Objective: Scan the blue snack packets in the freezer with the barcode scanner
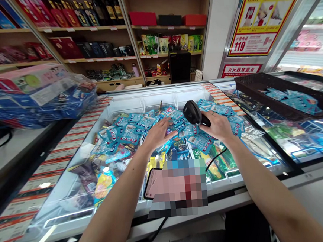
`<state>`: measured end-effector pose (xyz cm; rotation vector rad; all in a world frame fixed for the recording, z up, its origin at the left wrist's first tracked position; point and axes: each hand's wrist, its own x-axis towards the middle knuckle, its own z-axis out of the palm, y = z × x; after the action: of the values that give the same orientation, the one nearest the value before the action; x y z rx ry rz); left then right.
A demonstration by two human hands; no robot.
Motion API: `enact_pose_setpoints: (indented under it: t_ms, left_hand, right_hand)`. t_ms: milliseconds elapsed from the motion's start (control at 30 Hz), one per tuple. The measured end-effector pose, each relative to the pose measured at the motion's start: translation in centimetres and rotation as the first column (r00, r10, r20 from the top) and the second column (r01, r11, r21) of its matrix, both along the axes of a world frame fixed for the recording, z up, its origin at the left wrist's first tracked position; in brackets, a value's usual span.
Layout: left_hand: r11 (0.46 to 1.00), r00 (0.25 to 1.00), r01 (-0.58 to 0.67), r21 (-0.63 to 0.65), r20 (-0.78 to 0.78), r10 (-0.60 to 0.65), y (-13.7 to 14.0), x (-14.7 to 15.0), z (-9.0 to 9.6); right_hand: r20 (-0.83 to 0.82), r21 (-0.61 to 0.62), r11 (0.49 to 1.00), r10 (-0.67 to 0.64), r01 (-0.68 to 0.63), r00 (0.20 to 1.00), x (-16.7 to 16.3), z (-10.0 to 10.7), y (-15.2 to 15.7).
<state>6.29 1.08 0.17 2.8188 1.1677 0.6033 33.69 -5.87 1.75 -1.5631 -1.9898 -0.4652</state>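
Note:
My right hand (220,125) is wrapped round the handle of a black barcode scanner (192,112), whose head points left and toward me. A cable runs from below that hand toward the near edge. My left hand (159,134) lies over the blue packets (130,134), thumb apart and fingers stretched out. These small packets are spread across the middle of a chest freezer (159,98); I cannot tell whether all lie on its glass. Nearer me, a phone (154,186) lies at the front edge, partly covered by a blurred patch.
A brown plastic basket (249,88) holding more blue packets stands at the right. Plastic-wrapped boxes (40,95) are stacked at the left. Price labels (59,151) line the freezer frame. Shelves (171,26) with bottles, boxes and bags stand behind.

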Motion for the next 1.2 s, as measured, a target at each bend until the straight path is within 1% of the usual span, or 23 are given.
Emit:
enact_pose_setpoints:
  t_ms: [100, 233, 300, 433, 567, 633, 767, 900, 1000, 1067, 1133, 1200]
  left_hand:
    - [0.999, 0.999, -0.017, -0.041, -0.028, 0.016, -0.2, 0.1, 0.2]
    - [0.999, 0.998, 0.021, -0.024, -0.054, -0.022, -0.2, 0.0, 0.2]
    - [1.000, 0.998, 0.017, -0.026, -0.057, -0.019, 0.0, -0.1, 0.1]
    - [0.998, 0.999, -0.054, -0.029, -0.007, 0.054, 0.7, 0.3, -0.4]
    - [0.988, 0.988, -0.151, 0.033, 0.037, 0.150, 1.2, 1.4, -0.9]
    - [0.984, 0.984, -0.170, 0.049, 0.054, 0.167, 1.4, 1.8, -1.2]
    - [0.988, 0.975, -0.153, 0.032, 0.167, 0.145, 1.8, 1.7, -1.7]
    - [0.997, 0.961, -0.073, 0.022, 0.270, 0.065, 2.1, 1.4, -2.0]
    - [1.000, 0.946, -0.022, -0.001, 0.325, 0.021, 2.0, 1.2, -1.6]
    - [0.998, 0.929, -0.054, 0.019, 0.367, 0.044, 1.6, 1.1, -1.2]
    - [0.991, 0.904, -0.125, 0.037, 0.416, 0.098, 1.3, 1.0, -0.8]
    - [0.987, 0.869, -0.157, -0.017, 0.473, 0.147, 0.9, 0.8, -0.6]
  right_hand:
    - [0.005, -0.003, 1.000, 0.002, -0.002, 1.000, 0.0, -0.1, 0.0]
    - [0.007, 0.001, 1.000, 0.002, -0.002, 1.000, 0.0, -0.2, 0.1]
    - [0.014, -0.001, 1.000, 0.001, -0.001, 1.000, 0.0, -0.3, 0.1]
    - [0.037, -0.009, 1.000, -0.013, 0.013, 0.999, -0.1, -0.4, 0.1]
    - [0.039, -0.017, 1.000, 0.001, -0.001, 0.999, -0.1, -0.4, 0.2]
    - [0.033, -0.020, 1.000, 0.007, -0.006, 0.999, 0.0, -0.4, 0.2]
    - [0.026, -0.024, 1.000, 0.006, -0.005, 1.000, -0.1, -0.2, 0.1]
    - [0.042, -0.022, 1.000, 0.005, -0.004, 0.999, -0.2, -0.2, 0.1]
    - [0.050, -0.022, 1.000, 0.012, -0.011, 0.999, -0.2, -0.3, 0.1]
    - [0.051, -0.023, 1.000, 0.016, -0.015, 0.999, -0.2, -0.3, 0.1]
    - [0.048, -0.018, 1.000, 0.020, -0.019, 0.999, -0.2, -0.4, 0.2]
    - [0.041, -0.009, 1.000, 0.021, -0.020, 0.999, -0.2, -0.5, 0.2]
